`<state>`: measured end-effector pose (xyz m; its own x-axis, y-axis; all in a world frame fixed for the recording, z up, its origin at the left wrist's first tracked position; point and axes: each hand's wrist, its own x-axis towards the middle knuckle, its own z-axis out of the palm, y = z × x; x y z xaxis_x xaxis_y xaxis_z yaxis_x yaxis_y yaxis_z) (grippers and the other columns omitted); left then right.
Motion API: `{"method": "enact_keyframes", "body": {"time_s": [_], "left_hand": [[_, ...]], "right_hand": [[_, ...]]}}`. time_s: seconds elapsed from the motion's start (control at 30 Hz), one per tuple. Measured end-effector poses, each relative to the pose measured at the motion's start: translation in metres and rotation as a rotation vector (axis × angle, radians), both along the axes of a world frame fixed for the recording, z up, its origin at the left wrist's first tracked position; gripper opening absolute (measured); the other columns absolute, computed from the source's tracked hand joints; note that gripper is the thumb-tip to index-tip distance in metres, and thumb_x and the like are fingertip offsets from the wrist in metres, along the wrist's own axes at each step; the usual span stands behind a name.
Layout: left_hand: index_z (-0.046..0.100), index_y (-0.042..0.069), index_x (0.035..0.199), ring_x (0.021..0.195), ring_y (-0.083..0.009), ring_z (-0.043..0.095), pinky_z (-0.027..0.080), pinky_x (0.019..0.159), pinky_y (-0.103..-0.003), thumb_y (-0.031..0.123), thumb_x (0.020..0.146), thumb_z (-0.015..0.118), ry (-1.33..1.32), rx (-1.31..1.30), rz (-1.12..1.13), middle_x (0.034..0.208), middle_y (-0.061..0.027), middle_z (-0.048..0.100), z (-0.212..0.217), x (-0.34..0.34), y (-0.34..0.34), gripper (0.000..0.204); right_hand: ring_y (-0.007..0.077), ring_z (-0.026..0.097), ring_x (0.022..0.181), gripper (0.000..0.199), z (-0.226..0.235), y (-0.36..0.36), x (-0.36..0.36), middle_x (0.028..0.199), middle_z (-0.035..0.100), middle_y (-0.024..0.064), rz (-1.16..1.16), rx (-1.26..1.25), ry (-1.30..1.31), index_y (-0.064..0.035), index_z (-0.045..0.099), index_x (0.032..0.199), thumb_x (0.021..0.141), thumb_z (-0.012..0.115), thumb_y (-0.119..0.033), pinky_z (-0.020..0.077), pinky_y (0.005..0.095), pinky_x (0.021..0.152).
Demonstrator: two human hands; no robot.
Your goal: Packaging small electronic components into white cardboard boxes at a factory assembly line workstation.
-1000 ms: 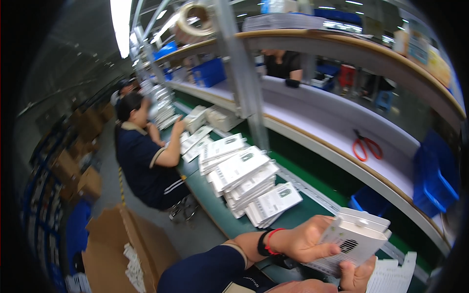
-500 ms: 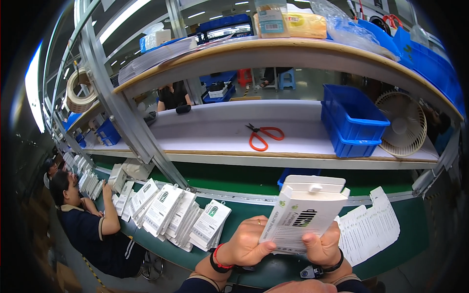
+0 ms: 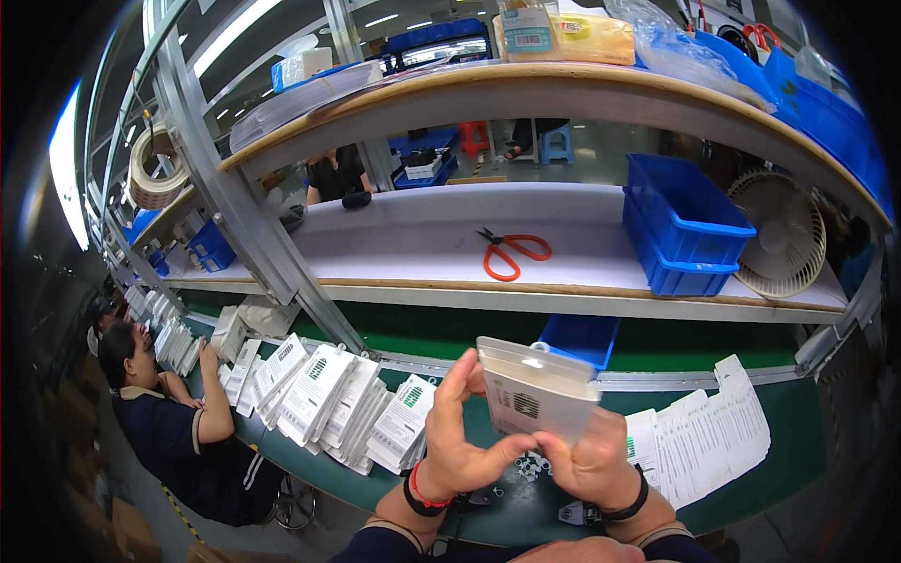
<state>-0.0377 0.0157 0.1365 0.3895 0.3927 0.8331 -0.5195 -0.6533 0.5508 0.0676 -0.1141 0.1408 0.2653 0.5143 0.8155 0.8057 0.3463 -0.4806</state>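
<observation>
A white battery box (image 3: 537, 392) with a green-and-black print is held up in front of me, tilted, its hang-tab flap at the top. Its lower right corner sits in the grip of my right hand (image 3: 596, 460). My left hand (image 3: 458, 441) is at the box's left edge, fingers raised and spread, thumb stretched along the bottom of the box. Beneath them, small white scraps (image 3: 531, 465) lie on the green table (image 3: 526, 516). Printed flat white cartons (image 3: 709, 441) are fanned out to the right. Stacked white boxes (image 3: 404, 418) lie left of my hands.
A shelf ahead carries red-handled scissors (image 3: 511, 253), stacked blue bins (image 3: 685, 225) and a fan (image 3: 777, 235). Below it stands a blue tray (image 3: 580, 340). A dark object with a metal part (image 3: 579, 512) lies by my right wrist. A co-worker (image 3: 178, 413) sits at left.
The box has tipped and turned, moving slightly left. My left hand has loosened from its side and spread its fingers; the right hand still holds it. Scraps beneath and the blue tray now show more.
</observation>
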Motion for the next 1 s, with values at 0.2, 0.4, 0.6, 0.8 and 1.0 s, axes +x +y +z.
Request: {"method": "enact_keyframes", "body": {"time_s": [0.2, 0.4, 0.6, 0.8, 1.0], "left_hand": [[0.010, -0.011, 0.143, 0.120, -0.0337, 0.048, 0.041, 0.098, -0.041, 0.032, 0.064, 0.087, 0.197, -0.012, -0.009, 0.136, -0.0290, 0.036, -0.006, -0.004, -0.002, 0.119], [0.014, -0.009, 0.143, 0.116, -0.0304, 0.051, 0.041, 0.098, -0.038, 0.018, 0.067, 0.081, 0.249, -0.031, 0.033, 0.131, -0.0246, 0.042, -0.002, -0.002, 0.007, 0.105], [0.027, -0.003, 0.139, 0.113, -0.0323, 0.054, 0.045, 0.094, -0.038, 0.014, 0.063, 0.080, 0.281, 0.082, -0.017, 0.127, -0.0239, 0.047, 0.005, 0.000, 0.002, 0.095], [0.035, 0.002, 0.134, 0.117, -0.0396, 0.053, 0.046, 0.095, -0.041, 0.013, 0.058, 0.081, 0.250, 0.158, -0.091, 0.129, -0.0264, 0.047, -0.001, 0.006, -0.005, 0.090], [0.031, 0.004, 0.135, 0.119, -0.0394, 0.051, 0.044, 0.096, -0.044, 0.009, 0.056, 0.082, 0.243, 0.264, -0.014, 0.127, -0.0294, 0.047, 0.000, 0.008, -0.005, 0.095]], "right_hand": [[0.0227, 0.048, 0.048, 0.030, -0.016, 0.014, -0.010, 0.056, 0.047, 0.0056, -0.201, -0.142, -0.182, -0.0070, 0.053, 0.057, 0.074, 0.075, -0.019, 0.0376, 0.0345, 0.042], [0.0286, 0.058, 0.063, 0.017, 0.000, 0.003, 0.009, 0.069, 0.058, 0.0108, 0.094, -0.360, -0.004, -0.0004, 0.061, 0.073, 0.076, 0.070, -0.015, 0.0467, 0.0367, 0.055], [0.0222, 0.059, 0.092, 0.041, 0.004, -0.014, 0.019, 0.105, 0.060, 0.0153, 0.277, -0.178, 0.432, 0.0019, 0.053, 0.127, 0.093, 0.055, -0.021, 0.0487, 0.0321, 0.079], [0.0264, 0.055, 0.111, 0.057, 0.003, -0.010, 0.010, 0.126, 0.053, 0.0209, 0.380, -0.116, 0.415, 0.0043, 0.032, 0.143, 0.096, 0.048, -0.024, 0.0439, 0.0335, 0.093], [0.0297, 0.058, 0.110, 0.049, 0.006, -0.012, 0.004, 0.122, 0.056, 0.0231, 0.252, -0.117, 0.329, 0.0059, 0.040, 0.138, 0.091, 0.043, -0.009, 0.0437, 0.0349, 0.094]]}}
